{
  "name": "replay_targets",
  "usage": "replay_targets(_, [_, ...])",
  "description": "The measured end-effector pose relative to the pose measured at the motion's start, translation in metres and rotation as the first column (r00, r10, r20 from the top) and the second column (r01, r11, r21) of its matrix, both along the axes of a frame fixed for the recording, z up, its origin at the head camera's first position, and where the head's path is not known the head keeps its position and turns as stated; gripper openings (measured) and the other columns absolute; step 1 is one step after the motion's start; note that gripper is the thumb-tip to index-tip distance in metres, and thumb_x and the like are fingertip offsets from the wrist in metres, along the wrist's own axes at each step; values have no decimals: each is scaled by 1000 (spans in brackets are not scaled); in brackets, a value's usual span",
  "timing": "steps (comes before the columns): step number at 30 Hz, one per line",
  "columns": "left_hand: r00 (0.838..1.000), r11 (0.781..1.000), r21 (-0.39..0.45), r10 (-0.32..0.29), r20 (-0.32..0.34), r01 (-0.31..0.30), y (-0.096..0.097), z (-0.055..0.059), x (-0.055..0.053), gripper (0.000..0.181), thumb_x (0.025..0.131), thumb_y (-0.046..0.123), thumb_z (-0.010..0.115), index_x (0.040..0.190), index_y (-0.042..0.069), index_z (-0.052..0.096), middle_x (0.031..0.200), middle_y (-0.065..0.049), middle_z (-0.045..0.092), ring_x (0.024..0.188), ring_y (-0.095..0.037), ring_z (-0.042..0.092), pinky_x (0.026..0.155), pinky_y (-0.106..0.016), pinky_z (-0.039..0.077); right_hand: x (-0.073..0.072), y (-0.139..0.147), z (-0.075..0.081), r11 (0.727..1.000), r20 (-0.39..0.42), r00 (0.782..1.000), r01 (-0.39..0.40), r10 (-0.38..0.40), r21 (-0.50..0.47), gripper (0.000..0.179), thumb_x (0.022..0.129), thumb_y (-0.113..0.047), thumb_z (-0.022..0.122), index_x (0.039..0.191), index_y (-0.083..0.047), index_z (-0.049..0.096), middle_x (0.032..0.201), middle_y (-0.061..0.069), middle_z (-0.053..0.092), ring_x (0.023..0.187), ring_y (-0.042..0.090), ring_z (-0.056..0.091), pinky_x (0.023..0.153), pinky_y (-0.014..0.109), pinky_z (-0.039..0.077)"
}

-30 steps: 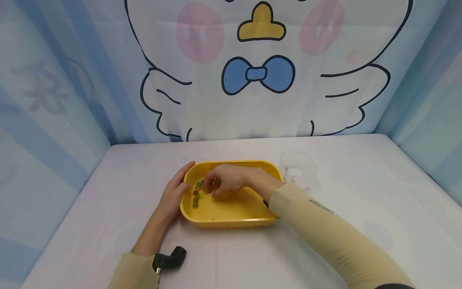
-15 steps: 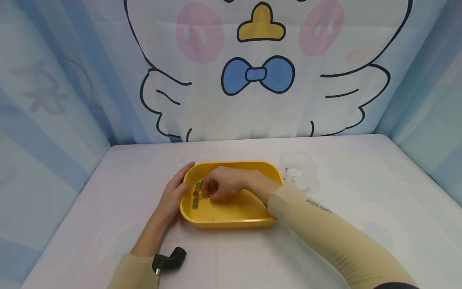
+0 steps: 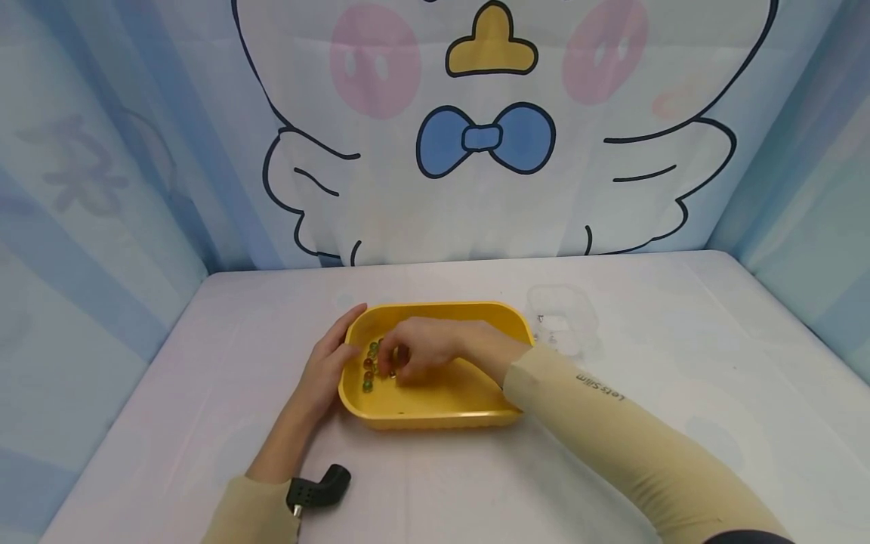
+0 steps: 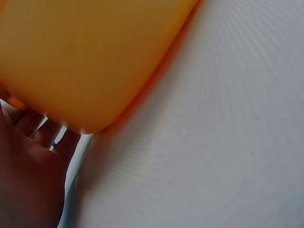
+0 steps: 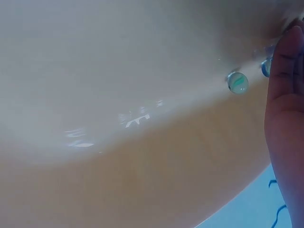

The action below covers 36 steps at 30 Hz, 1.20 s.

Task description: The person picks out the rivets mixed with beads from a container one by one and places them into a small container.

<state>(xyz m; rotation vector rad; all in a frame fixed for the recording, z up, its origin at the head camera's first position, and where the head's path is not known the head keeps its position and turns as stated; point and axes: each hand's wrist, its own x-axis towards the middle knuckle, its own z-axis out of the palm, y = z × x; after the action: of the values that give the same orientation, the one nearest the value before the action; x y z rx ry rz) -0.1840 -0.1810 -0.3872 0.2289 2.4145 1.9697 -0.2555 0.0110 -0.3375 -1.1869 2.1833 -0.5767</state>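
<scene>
A yellow plastic tray [image 3: 435, 419] stands on the table, several glass marbles [image 3: 368, 386] lined up near its left end. My left hand [image 3: 319, 374] grips that end, thumb over the rim and fingers along the outside wall, as the left wrist view [image 4: 33, 161] also shows. Inside the tray my right hand [image 3: 424, 347] reaches down with curled fingers beside the marbles. A small shiny thing [image 3: 393, 375] shows at its fingertips; I cannot tell its kind. In the right wrist view, a clear marble with a green swirl [image 5: 237, 82] lies near the right fingers [image 5: 285, 71].
A clear plastic box [image 3: 578, 321] stands behind and right of the tray, with small metallic bits in it. The white-covered table [image 3: 204, 423] meets a cartoon-printed backdrop [image 3: 476, 219] at the back and blue-white curtains at both sides.
My right hand has shifted slightly toward me and left inside the tray, the small shiny thing moving along with its fingertips. My left hand keeps its hold on the tray.
</scene>
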Motion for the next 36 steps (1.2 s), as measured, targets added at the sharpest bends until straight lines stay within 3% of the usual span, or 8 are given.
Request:
replay_targets(15, [1000, 1000, 1, 1, -6, -1, -1, 0, 0, 63, 95, 3, 38, 158, 10, 34, 163, -4, 30, 150, -23, 24, 121, -46, 18, 2, -7, -2, 998, -93, 994, -53, 55, 19, 10, 92, -10, 74, 98, -17, 74, 90, -7, 65, 86, 10, 56, 79, 18, 50])
replay_targets(29, [1000, 1000, 11, -1, -6, 1, -1, -2, -1, 63, 96, 2, 38, 158, 10, 34, 163, -5, 30, 149, -23, 24, 121, -45, 18, 2, -6, -2, 999, -67, 997, -39, 41, 38, 9, 91, -9, 73, 94, -17, 72, 88, -5, 64, 87, 11, 57, 77, 19, 50])
replay_targets(36, [1000, 1000, 17, -3, -9, 3, -1, -2, -1, 62, 96, 2, 38, 157, 10, 34, 163, -5, 30, 149, -22, 25, 121, -45, 18, -1, -1, -1, 1000, -44, 999, -15, 14, -13, 11, 91, -6, 71, 96, -14, 73, 92, -5, 66, 88, 11, 58, 79, 21, 50])
